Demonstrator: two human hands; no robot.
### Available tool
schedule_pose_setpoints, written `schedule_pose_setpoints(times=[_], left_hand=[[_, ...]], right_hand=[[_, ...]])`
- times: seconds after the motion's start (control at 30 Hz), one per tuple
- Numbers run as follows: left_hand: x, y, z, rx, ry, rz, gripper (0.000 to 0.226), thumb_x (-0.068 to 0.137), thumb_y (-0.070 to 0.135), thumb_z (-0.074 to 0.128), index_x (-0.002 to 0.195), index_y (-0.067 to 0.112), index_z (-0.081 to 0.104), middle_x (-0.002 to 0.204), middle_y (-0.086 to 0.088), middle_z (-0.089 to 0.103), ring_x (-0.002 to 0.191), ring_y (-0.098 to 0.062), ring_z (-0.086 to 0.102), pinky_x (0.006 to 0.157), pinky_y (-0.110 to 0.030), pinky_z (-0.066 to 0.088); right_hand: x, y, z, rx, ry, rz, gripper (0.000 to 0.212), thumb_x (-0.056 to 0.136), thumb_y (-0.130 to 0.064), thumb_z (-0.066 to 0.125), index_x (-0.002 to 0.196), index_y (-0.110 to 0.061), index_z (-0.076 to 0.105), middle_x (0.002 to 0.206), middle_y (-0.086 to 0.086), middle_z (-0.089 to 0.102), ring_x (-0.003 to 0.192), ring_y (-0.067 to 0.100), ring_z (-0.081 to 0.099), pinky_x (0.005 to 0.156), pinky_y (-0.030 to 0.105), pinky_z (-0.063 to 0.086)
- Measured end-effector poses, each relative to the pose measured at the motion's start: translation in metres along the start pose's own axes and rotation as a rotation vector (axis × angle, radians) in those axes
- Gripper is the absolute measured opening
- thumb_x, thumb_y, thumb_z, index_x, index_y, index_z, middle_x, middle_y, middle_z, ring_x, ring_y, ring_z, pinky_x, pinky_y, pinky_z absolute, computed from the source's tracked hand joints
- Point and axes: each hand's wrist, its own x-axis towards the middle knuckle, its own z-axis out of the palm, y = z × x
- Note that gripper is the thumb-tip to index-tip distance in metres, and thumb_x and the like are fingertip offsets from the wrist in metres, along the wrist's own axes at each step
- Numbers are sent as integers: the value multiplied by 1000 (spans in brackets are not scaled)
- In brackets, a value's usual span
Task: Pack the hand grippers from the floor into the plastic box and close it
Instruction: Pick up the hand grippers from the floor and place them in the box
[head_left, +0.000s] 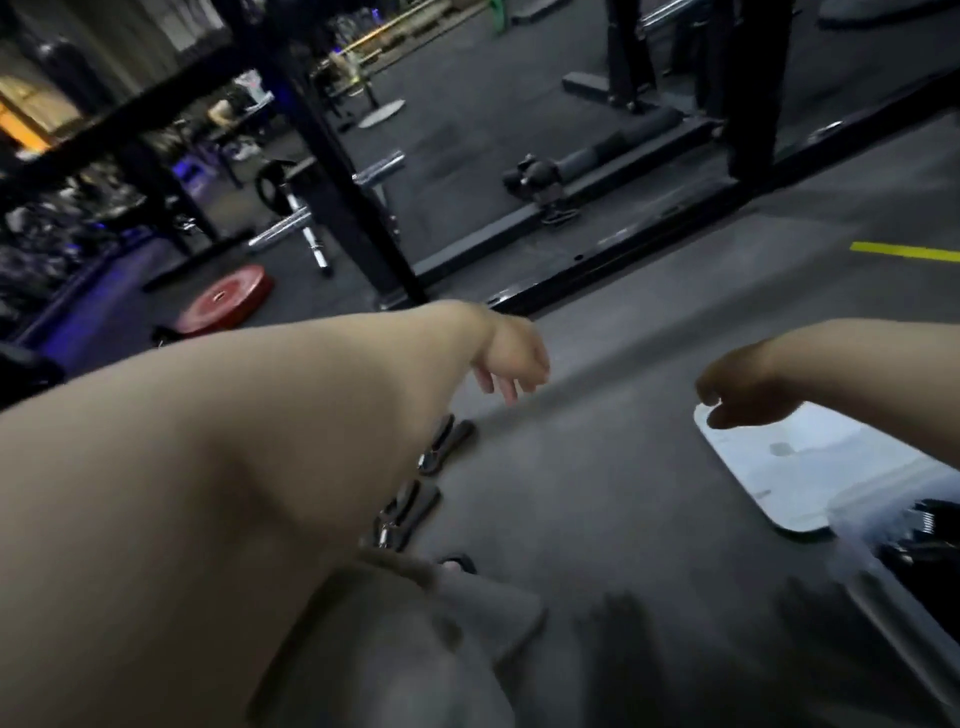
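Now, lid in reach while grippers lie unpacked

Left hand (511, 364) hangs loose above the floor (597, 467), fingers relaxed, holding nothing. Right hand (737, 397) curls at the corner of the pale lid (810, 467); too dark to tell whether it pinches it. Two hand grippers (444, 447) lie beside the left forearm, partly hidden under it. The plastic box (883, 525) sits blurred at lower right, dark shapes inside. Risk, I'd say: shutting early strands those two, and a blind reach could knock them away
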Motion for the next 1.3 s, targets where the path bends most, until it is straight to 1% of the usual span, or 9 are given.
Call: schedule_pose_setpoints(times=[0.13,0.27,0.37,0.5,0.63,0.77,0.87,1.1,1.3], left_hand=[[-19,-84,-5,-166,173,-72,22,94,18,56,115,21,62,101,2,69,89,-16,72,83,-38,60],[-25,-181,19,-166,126,-185,23,92,12,55,112,19,63,94,1,68,88,-19,72,76,-37,58],[-29,-253,40,-201,60,-230,26,95,9,54,119,15,62,96,1,69,82,-16,71,63,-28,57],[-28,-337,61,-224,110,-295,24,94,15,60,117,13,68,108,-8,73,100,-26,71,86,-37,58],[-13,-395,79,-231,76,-325,26,94,14,58,118,15,69,111,-7,73,100,-24,71,88,-37,58],[14,-420,98,-143,-48,-271,32,96,11,46,119,23,64,90,4,69,79,-18,67,64,-26,56],[45,-425,119,-90,-107,-187,26,90,15,44,104,17,66,85,-4,72,81,-27,69,78,-37,58],[109,-431,147,47,-87,68,32,93,30,55,123,22,63,121,-2,65,108,-28,62,95,-34,50],[137,-433,182,-25,-74,132,37,97,42,52,115,10,55,118,-13,59,108,-33,58,90,-33,45]], right_hand=[[19,-33,-1,-72,-54,-52,42,100,-42,44,126,-11,57,127,5,61,113,22,60,91,28,44],[60,-83,-15,-156,-106,-113,42,94,-45,44,116,-14,62,115,5,68,102,24,65,88,34,50],[90,-140,-34,-174,-64,-183,41,96,-39,45,120,-10,61,121,9,64,109,27,62,89,32,51],[119,-229,-61,-142,-101,-273,39,101,-33,42,128,-7,54,131,13,56,117,30,56,92,33,46],[162,-300,-73,-74,-103,-302,37,100,-30,44,127,-8,55,129,13,58,115,31,57,93,35,48],[194,-358,-79,20,-53,-296,40,99,-31,44,133,-12,50,138,9,52,124,28,51,89,29,40],[222,-391,-72,104,-30,-267,37,94,-29,49,129,-15,50,135,9,53,122,29,53,90,32,42],[286,-446,-50,222,-35,-214,46,91,-21,54,135,-13,44,135,12,46,125,34,49,98,42,43],[313,-467,-21,-185,12,-287,54,99,-24,40,151,-17,26,147,9,35,135,32,33,113,42,25]])
